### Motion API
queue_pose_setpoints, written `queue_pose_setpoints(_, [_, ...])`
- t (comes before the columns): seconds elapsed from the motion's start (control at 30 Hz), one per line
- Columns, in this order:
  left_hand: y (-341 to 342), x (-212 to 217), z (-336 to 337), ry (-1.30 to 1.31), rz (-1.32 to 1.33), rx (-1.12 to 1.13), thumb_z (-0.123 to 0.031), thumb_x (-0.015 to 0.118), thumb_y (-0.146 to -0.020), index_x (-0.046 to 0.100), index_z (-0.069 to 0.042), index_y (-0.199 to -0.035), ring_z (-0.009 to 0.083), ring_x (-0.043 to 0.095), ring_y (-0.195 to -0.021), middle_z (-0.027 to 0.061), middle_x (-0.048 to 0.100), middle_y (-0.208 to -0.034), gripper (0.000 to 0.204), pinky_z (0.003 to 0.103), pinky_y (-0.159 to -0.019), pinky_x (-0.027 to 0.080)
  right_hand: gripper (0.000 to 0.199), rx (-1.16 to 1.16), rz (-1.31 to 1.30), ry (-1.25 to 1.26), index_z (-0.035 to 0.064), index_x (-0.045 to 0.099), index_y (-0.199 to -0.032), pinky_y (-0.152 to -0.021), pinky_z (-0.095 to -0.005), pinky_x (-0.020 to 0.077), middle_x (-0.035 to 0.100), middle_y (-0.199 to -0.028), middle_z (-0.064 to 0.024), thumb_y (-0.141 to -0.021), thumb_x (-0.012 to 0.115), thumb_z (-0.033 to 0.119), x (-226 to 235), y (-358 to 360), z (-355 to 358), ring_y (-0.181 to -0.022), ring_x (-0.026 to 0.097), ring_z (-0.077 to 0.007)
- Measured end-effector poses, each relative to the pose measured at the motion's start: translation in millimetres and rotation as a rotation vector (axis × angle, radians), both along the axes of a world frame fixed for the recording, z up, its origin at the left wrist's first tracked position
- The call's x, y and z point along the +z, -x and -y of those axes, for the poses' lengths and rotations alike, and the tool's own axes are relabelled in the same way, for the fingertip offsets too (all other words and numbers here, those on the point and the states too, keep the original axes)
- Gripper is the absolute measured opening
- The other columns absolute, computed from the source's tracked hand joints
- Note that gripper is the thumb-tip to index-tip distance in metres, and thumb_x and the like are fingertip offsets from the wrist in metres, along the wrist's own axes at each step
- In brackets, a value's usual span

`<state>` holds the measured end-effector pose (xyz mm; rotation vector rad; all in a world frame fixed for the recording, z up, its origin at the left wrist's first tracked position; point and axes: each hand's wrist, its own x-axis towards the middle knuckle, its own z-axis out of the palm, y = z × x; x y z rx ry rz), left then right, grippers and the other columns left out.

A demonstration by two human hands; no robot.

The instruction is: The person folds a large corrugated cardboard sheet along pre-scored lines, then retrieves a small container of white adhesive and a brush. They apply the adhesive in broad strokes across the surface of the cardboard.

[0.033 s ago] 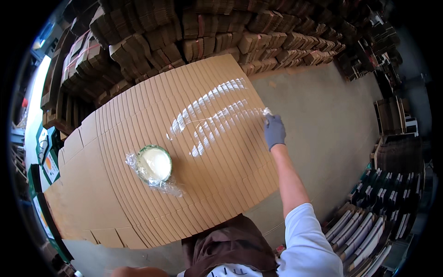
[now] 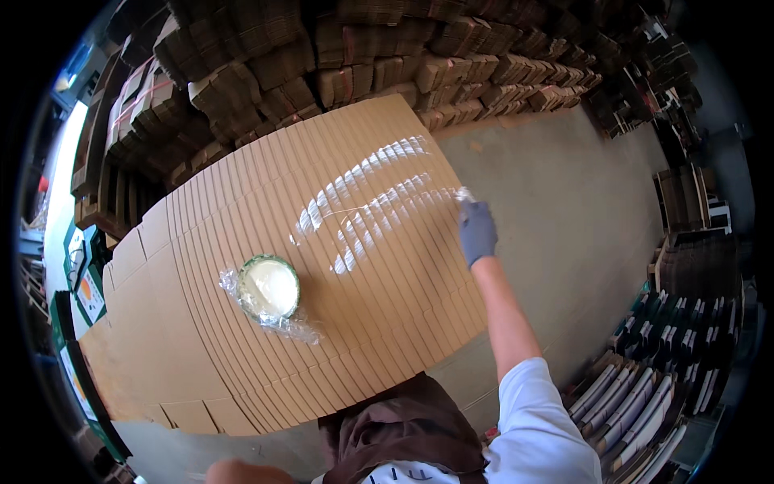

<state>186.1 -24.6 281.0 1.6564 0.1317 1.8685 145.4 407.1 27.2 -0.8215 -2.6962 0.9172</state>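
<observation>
My right hand (image 2: 478, 231), in a grey glove, is closed at the right edge of a spread of overlapping cardboard sheets (image 2: 403, 315). A small white-smeared thing (image 2: 463, 194) pokes out past its fingertips; its kind is too small to make out. Curved streaks of white paste (image 2: 363, 171) run across the overlapped strips, and the lowest streak reaches toward that hand. On the sheets to the left stands an open round tub (image 2: 272, 289) of creamy white paste, green at its rim, with crumpled clear plastic film (image 2: 290, 328) around it. Only a bit of my left arm shows at the lower edge; its hand is out of sight.
Tall stacks of bundled cardboard (image 2: 347, 81) line the far side. Rows of stacked boards (image 2: 625, 399) stand at the lower right. Green-and-white printed boxes or panels (image 2: 87, 290) sit by the left end. Grey floor (image 2: 572, 210) lies to the right.
My right hand has shifted very slightly left and down at the sheets' right edge. The tub and the paste streaks look the same.
</observation>
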Motion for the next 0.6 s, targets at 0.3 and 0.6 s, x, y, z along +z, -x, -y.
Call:
queue_pose_setpoints(0.3, [-57.3,-248.3,-32.1,1.624,-0.514,1.24,-0.005,0.064,-0.086,0.061,-0.003,-0.102,0.0371,0.055,-0.111,0.0157,0.06,-0.116,0.016,0.044,-0.095,0.046,0.017,0.097,0.373,0.118,0.0035,0.064,-0.099,-0.076,-0.0459,0.0504,0.065,-0.094,-0.0191,-0.092,0.052,0.015,0.1,-71.6,2.7,-0.082,0.062,-0.0348])
queue_pose_setpoints(0.6, [-46.8,-307.1,-27.2,1.48,-0.909,1.489,-0.007,0.068,-0.079,0.056,-0.005,-0.123,0.0393,0.046,-0.129,0.0144,0.051,-0.137,0.045,0.05,-0.108,0.037,0.025,0.334,0.025,-0.125,0.0029,0.061,-0.111,-0.088,-0.0425,0.0501,0.063,-0.109,-0.0194,-0.099,0.049,0.02,27.8,-140.0,66.8,-0.101,0.062,-0.0343])
